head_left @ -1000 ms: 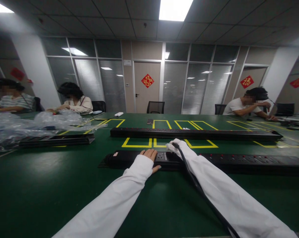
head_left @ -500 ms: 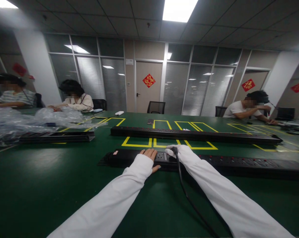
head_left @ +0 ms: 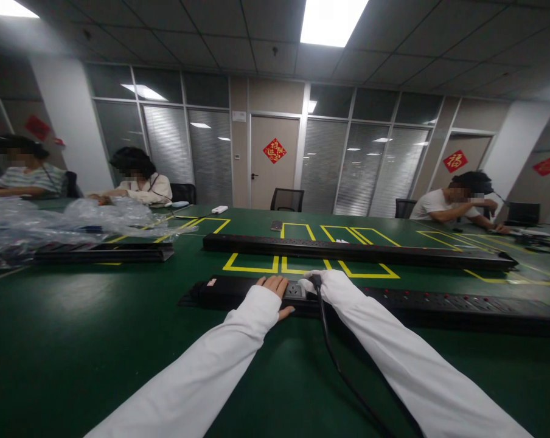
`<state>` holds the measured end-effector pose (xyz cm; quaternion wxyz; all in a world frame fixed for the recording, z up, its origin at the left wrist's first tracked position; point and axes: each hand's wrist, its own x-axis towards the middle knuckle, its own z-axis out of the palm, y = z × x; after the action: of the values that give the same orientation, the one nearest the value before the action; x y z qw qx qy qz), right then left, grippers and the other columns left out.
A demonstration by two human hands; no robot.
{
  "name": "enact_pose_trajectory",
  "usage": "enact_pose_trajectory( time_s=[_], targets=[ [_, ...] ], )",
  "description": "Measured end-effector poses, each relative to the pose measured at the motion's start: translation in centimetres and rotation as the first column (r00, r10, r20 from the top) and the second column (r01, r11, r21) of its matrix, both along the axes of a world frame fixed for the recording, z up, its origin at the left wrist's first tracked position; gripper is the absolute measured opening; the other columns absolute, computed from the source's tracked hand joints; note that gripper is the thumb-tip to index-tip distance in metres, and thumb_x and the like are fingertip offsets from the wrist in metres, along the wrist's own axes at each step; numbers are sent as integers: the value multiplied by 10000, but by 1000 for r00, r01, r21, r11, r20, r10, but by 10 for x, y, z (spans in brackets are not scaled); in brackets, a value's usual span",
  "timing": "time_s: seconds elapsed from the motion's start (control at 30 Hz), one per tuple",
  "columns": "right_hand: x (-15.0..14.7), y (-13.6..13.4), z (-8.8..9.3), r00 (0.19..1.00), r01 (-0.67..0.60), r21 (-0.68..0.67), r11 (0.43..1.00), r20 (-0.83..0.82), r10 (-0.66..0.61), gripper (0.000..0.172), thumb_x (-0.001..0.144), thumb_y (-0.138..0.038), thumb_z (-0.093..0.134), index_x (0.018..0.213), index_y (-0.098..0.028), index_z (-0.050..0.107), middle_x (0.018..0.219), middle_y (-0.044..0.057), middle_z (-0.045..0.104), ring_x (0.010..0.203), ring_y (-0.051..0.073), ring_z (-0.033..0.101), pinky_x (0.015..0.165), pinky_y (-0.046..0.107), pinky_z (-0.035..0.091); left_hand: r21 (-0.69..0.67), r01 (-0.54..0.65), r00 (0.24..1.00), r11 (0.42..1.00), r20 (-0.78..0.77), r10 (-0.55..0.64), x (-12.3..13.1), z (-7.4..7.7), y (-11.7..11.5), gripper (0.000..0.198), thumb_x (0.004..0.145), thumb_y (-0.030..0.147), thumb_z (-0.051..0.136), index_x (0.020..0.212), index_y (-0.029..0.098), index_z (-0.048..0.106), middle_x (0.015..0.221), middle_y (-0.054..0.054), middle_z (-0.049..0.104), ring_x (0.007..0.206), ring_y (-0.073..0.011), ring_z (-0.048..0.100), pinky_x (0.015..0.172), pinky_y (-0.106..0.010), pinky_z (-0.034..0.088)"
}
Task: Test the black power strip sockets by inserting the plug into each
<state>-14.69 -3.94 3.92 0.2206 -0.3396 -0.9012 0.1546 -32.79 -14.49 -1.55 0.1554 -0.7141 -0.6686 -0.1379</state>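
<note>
A long black power strip with a row of sockets and red switches lies across the green table in front of me. Near its left end, my left hand is bare and spans the strip, fingers over the top and thumb along the near side. My right hand, in a white glove, is closed on a black plug at the strip, just right of a grey socket. From the plug a black cable runs down toward me. The plug's pins are hidden, so I cannot tell whether they are inserted.
Behind lies a second long power strip. Clear plastic wrapping covers part of a shorter black strip at left. Yellow tape marks boxes on the table. A phone lies farther back. Several people sit beyond.
My right hand has shifted slightly left along the strip with the plug and cable. My left hand stays in place.
</note>
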Motion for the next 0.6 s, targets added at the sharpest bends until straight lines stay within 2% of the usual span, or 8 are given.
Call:
enact_pose_trajectory(
  time_s=[0.17, 0.3, 0.6],
  targets=[
    [-1, -1, -1, 999, -9, 5, 1000, 37, 9, 329, 764, -525, 534, 875, -262, 697, 793, 13, 693, 812, 189, 639, 738, 264, 464, -17, 16, 1000, 1000, 8, -15, -2, 0, -1, 664, 761, 490, 537, 1299, 129, 395, 1313, -164, 467, 1202, -313, 418, 998, -470, 303],
    [-1, -2, 1, 998, 16, 74, 997, 51, -20, 324, 742, -517, 558, 907, -272, 690, 816, 17, 696, 846, 201, 638, 754, 265, 462, -27, 15, 1000, 1000, 6, -15, -2, -1, 0, 673, 758, 496, 535, 1302, 126, 392, 1320, -163, 460, 1207, -311, 414, 1004, -463, 300],
    [0, 1, 3, 989, 10, 114, 993, 143, -26, 353, 694, -472, 597, 984, -287, 676, 777, 8, 700, 804, 202, 649, 708, 251, 468, 6, 0, 1000, 1000, 30, 0, -1, -4, 2, 663, 737, 471, 573, 1286, 137, 411, 1307, -161, 472, 1201, -309, 422, 1007, -460, 299]
  ],
)
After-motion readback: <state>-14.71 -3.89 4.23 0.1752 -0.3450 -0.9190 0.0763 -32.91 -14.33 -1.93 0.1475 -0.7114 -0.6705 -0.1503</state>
